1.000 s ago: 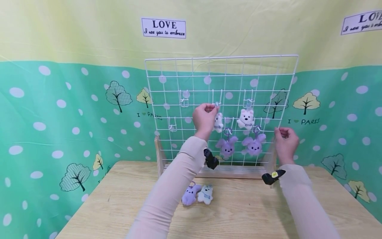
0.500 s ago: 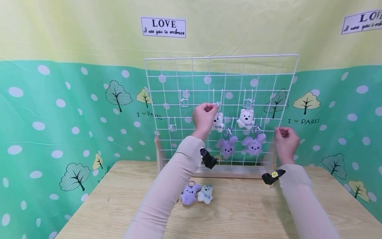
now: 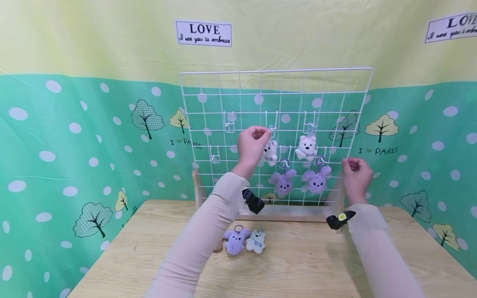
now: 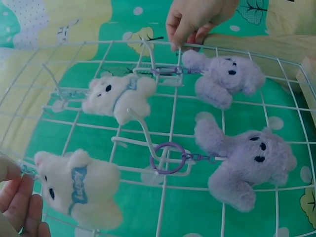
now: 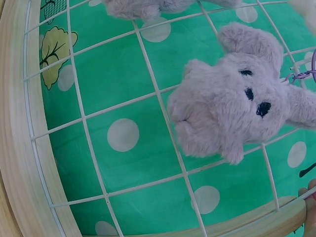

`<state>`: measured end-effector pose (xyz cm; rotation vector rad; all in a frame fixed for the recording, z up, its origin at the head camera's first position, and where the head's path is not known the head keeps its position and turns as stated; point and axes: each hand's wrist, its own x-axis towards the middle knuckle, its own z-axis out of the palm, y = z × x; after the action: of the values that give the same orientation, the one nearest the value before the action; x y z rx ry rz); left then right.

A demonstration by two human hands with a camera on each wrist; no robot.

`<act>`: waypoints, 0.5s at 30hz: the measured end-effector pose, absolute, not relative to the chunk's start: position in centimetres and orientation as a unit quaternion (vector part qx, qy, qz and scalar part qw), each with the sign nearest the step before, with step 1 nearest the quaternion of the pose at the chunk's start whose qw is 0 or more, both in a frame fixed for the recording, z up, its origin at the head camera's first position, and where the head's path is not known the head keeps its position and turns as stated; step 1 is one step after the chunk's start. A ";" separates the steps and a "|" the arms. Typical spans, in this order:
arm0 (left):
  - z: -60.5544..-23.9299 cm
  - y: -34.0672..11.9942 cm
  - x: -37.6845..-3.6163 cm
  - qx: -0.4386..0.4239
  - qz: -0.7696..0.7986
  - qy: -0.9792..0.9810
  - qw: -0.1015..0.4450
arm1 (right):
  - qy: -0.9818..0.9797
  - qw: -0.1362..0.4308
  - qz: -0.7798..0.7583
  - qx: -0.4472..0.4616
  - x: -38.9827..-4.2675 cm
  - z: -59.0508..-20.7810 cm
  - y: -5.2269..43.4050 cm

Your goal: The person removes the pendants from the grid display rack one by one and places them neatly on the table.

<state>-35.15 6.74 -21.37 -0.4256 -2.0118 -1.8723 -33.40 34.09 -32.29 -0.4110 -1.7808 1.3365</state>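
My left hand [image 3: 250, 150] pinches the light-blue chain of a white plush bear keychain [image 3: 270, 154] near an upper hook on the white wire grid [image 3: 250, 94]. In the left wrist view that bear [image 4: 83, 190] lies sideways, a blue label across its front. My right hand [image 3: 357, 177] grips the grid's right edge wire, just above the wooden foot. Another white bear keychain [image 3: 307, 148] hangs to the right. Below, two purple plush bunny keychains [image 3: 283, 182] hang by purple rings; one bunny [image 5: 227, 98] fills much of the right wrist view.
Unused wire hooks [image 3: 229, 126] stand out on the grid's left side. In front of the wooden base [image 3: 290, 214], a purple bunny keychain [image 3: 236, 241] and a white bear keychain [image 3: 256, 241] lie on the wooden table [image 3: 298, 269]. A brown object [image 3: 218, 246] is partly hidden behind my left sleeve.
My left hand has drawn slightly to the left, and the white bear has shifted left with it. The bunny on the table shows more fully. My right hand holds its place.
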 end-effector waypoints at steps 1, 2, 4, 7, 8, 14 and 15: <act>-21.3 6.7 -35.0 -0.152 -0.662 -0.712 0.179 | -0.712 0.425 0.534 -0.164 -33.4 -32.3 34.1; -21.3 6.6 -34.9 -0.155 -0.661 -0.712 0.179 | -0.712 0.425 0.534 -0.163 -33.4 -32.3 34.1; -21.2 6.6 -34.7 -0.159 -0.661 -0.712 0.178 | -0.712 0.427 0.534 -0.161 -33.4 -32.3 34.1; -21.0 6.6 -34.3 -0.163 -0.661 -0.711 0.178 | -0.710 0.430 0.535 -0.159 -33.4 -32.2 34.0; -20.9 6.5 -34.1 -0.164 -0.661 -0.710 0.177 | -0.709 0.431 0.536 -0.158 -33.4 -32.2 34.0; -21.0 6.4 -32.6 -0.177 -0.672 -0.699 0.170 | -0.707 0.428 0.540 -0.159 -33.3 -32.2 33.9; -21.0 6.4 -32.4 -0.180 -0.674 -0.696 0.168 | -0.707 0.428 0.540 -0.159 -33.3 -32.2 33.9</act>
<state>-32.39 6.43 -21.04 -0.5110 -1.9801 -1.9178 -33.27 33.92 -32.19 -0.3974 -1.7659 1.3500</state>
